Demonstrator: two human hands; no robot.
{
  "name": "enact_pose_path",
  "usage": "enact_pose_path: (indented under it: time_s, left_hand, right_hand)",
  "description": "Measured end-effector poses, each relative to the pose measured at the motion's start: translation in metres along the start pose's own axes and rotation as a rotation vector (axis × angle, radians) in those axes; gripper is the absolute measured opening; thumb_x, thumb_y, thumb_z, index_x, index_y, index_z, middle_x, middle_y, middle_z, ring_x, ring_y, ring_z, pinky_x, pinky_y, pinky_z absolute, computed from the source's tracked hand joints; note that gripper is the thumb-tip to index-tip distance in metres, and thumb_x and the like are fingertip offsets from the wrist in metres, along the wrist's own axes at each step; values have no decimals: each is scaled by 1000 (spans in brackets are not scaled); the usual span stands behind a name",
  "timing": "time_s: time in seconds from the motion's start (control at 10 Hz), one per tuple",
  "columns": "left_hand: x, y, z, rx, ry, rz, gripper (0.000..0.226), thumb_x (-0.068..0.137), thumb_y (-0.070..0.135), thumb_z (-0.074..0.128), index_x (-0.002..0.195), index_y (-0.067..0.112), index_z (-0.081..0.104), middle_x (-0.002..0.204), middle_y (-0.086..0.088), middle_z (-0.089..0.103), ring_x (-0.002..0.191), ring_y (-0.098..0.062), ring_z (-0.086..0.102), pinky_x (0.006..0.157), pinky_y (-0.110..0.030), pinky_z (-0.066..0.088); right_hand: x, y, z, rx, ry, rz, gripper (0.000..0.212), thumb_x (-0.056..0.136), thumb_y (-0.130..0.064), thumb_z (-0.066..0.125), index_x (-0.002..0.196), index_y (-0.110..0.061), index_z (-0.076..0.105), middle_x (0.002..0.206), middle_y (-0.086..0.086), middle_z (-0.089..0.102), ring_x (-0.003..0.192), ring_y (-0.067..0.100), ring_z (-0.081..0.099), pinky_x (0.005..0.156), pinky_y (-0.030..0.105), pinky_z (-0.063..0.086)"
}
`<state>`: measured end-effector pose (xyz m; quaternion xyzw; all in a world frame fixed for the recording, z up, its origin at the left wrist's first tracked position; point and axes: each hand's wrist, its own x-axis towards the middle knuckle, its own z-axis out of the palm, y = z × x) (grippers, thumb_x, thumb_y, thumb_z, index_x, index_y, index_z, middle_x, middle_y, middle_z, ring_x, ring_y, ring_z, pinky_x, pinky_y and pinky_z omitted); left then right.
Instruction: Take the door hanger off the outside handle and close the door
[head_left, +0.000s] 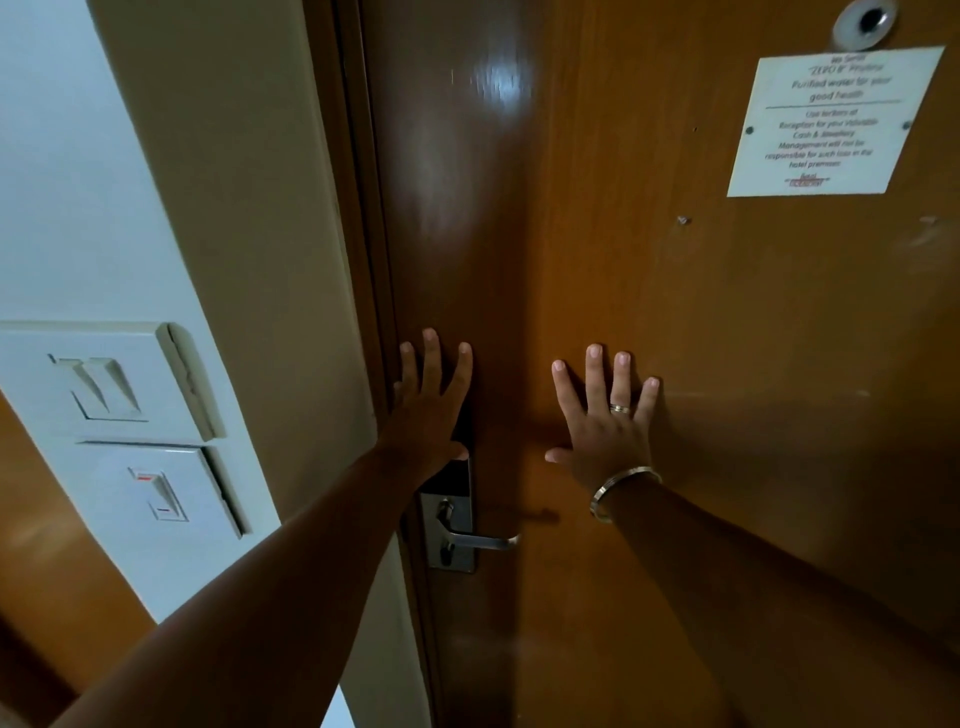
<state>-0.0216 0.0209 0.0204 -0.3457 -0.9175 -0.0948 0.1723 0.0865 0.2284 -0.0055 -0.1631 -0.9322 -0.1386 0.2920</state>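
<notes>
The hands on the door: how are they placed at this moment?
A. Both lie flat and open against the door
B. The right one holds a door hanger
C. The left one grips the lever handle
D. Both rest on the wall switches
A: the left hand and the right hand are spread flat on the door, and the lever handle below them is free.

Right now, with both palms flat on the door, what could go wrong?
1. The left hand lies at the door edge beside the frame; its fingertips could get pinched.
2. Neither hand, the right hand included, is on the lever handle, so whether it has latched cannot be told.
</notes>
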Motion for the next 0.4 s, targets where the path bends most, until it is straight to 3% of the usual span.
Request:
enact_pose_path:
  time_s: [0.1,0.2,0.3,0.4]
  left_hand:
    - [-2,4,-2,21,12,-13,147,61,42,88,138,36,-37,143,-6,-49,133,-40,-37,108,-68,16]
    - [-8,11,-1,64,82,-72,139,62,55,82,145,33,-27,153,-8,-35,138,-37,-30,110,-67,16]
    - [-15,32,-7,98,150,-47,123,66,73,62,148,33,-20,156,-8,-31,141,-34,-28,112,-61,0]
    - [-12,55,-16,149,242,-34,114,71,76,49,149,32,-21,157,-9,-30,142,-32,-28,115,-59,-8]
  right_hand:
    - [0,-4,-7,2,-30,14,129,50,-61,82,151,-26,11,159,19,15,144,46,11,105,73,15]
    - [-6,-5,-17,38,7,24,112,62,-64,73,150,-25,16,158,18,20,144,44,17,107,69,17]
    - [-11,5,-37,35,92,-33,98,70,-63,63,150,-23,20,158,18,21,144,41,20,110,65,18]
    - [-1,17,-58,33,120,-43,96,73,-61,56,151,-24,15,160,18,15,146,39,14,113,64,14]
